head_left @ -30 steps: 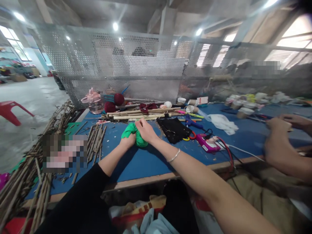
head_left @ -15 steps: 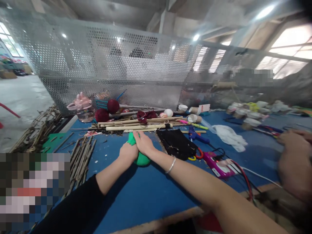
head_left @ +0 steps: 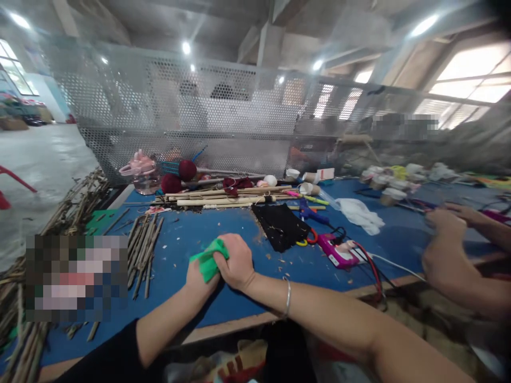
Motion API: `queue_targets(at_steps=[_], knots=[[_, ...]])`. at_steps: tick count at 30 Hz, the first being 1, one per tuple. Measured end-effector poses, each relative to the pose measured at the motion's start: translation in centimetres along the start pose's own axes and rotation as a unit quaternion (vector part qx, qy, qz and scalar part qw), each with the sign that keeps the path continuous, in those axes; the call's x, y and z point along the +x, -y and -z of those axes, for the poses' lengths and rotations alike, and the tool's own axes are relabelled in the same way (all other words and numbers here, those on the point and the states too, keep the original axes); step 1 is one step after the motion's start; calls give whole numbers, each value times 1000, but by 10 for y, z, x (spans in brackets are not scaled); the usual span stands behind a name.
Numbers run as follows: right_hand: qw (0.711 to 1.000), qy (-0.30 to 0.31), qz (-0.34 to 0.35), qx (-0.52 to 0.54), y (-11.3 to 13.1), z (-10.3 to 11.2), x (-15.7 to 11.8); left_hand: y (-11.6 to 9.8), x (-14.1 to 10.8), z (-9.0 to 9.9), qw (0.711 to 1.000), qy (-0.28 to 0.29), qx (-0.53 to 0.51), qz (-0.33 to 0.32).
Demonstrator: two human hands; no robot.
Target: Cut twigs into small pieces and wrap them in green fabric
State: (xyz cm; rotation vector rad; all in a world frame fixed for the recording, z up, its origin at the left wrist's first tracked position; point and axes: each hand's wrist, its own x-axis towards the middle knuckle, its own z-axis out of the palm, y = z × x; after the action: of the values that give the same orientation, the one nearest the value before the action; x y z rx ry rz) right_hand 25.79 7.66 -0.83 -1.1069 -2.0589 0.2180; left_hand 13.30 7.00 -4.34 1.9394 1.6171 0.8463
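A crumpled piece of green cloth [head_left: 211,259] is held between my two hands, just above the near part of the blue table. My right hand [head_left: 238,260], with a silver bangle at its wrist, is closed on the cloth from the right, thumb bent over it. My left hand [head_left: 198,281] is pressed against my right, and the cloth lies across it; most of its fingers are hidden. Beyond my hands lie a piece of black fabric [head_left: 279,226] and pale sticks [head_left: 223,201]. Left of them is a bundle of thin brown twigs [head_left: 146,244].
A blue glue gun [head_left: 313,213], red-and-yellow-handled scissors [head_left: 307,238] and a magenta power strip [head_left: 339,252] with cords lie rightward. Dark red yarn balls [head_left: 187,170] and a pink-lidded jar [head_left: 143,173] stand by the perforated screen [head_left: 199,117]. A co-worker's hand [head_left: 447,229] is at right.
My hands have come nearer to me, off the table, with the green cloth, which was spread lower beneath them and is now bunched up. The view has shifted slightly.
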Motion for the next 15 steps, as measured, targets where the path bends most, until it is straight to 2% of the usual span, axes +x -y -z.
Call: queue_targets(at_steps=[3, 6, 9, 12, 15], knots=[[996, 51, -67, -20, -8, -4, 24, 0, 18, 3, 999, 10, 41, 15], [983, 118, -135, -26, -23, -13, 55, -3, 47, 9, 987, 53, 154, 12], [973, 153, -174, -6, -38, -22, 79, -5, 71, 13, 971, 97, 220, 13], [964, 163, -209, 28, -48, -29, 93, -5, 85, 17, 968, 123, 218, 27], [960, 128, -235, 88, -57, -32, 98, -4, 89, 21, 978, 92, 181, 40]])
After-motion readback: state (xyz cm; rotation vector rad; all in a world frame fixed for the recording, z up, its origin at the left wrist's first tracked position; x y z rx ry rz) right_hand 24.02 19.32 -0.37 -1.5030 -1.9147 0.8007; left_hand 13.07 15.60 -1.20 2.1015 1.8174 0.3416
